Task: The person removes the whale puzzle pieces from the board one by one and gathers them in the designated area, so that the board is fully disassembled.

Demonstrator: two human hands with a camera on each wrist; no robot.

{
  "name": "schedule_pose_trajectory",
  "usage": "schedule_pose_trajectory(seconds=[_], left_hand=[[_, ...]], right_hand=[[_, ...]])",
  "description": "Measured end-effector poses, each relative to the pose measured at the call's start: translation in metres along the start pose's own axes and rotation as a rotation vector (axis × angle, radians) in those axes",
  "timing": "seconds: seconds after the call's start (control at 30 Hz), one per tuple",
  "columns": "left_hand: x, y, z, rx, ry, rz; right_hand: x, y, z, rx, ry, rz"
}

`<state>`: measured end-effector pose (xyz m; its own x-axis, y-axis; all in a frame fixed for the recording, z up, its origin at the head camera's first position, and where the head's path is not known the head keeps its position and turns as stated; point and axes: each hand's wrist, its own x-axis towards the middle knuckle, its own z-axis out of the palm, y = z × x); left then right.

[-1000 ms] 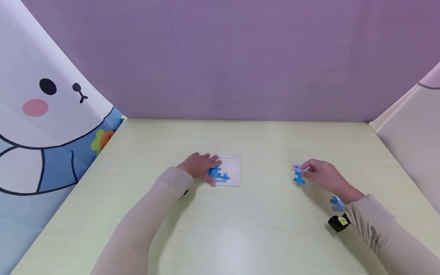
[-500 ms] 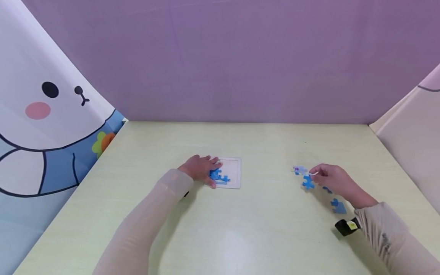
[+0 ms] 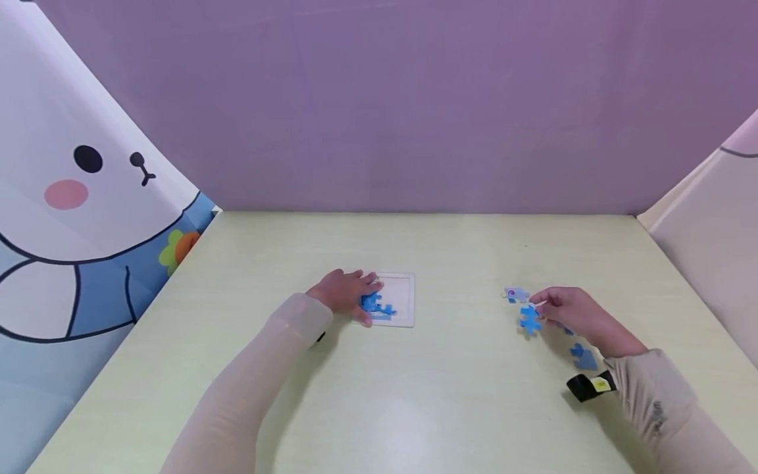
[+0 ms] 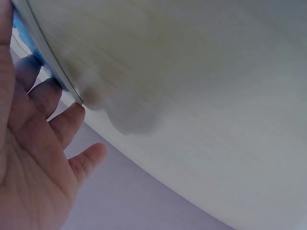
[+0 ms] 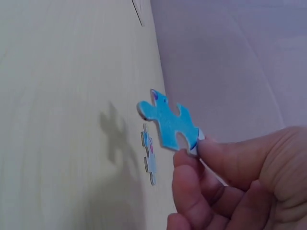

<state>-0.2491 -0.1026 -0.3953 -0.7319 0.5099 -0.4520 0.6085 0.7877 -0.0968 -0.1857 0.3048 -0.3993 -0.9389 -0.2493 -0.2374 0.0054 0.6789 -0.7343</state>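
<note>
My right hand (image 3: 571,313) pinches a blue puzzle piece (image 5: 172,122) by one corner between thumb and fingers, lifted off the table with its shadow falling beside it. My left hand (image 3: 346,293) lies with spread fingers over the left side of a white puzzle frame (image 3: 412,299). In the left wrist view its fingertips (image 4: 74,112) are at the frame's edge. Several joined blue pieces (image 3: 376,304) sit in the frame's lower left, partly hidden by that hand. The right part of the frame shows its pale bare base.
A pale puzzle piece with a pink swirl (image 3: 516,294) lies just left of my right hand. Closer to me is another blue piece (image 3: 583,357), and one more (image 3: 564,327) is half hidden under the hand. A purple cloth wall (image 3: 414,118) stands behind the table.
My right hand has moved right and slightly toward me, carrying the blue puzzle piece away from the swirl piece. The left hand stays on the puzzle frame. The head view has tilted slightly.
</note>
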Motion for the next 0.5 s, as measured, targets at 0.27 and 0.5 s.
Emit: schedule_pose_trajectory(seconds=[0.27,0.5], left_hand=[[0.001,-0.001,0.002,-0.001,0.007,0.001],[0.003,-0.002,0.005,-0.003,0.003,-0.008]], right_hand=[[0.007,0.001,0.000,-0.002,-0.018,0.059],[0.016,0.007,0.000,0.004,-0.056,0.094]])
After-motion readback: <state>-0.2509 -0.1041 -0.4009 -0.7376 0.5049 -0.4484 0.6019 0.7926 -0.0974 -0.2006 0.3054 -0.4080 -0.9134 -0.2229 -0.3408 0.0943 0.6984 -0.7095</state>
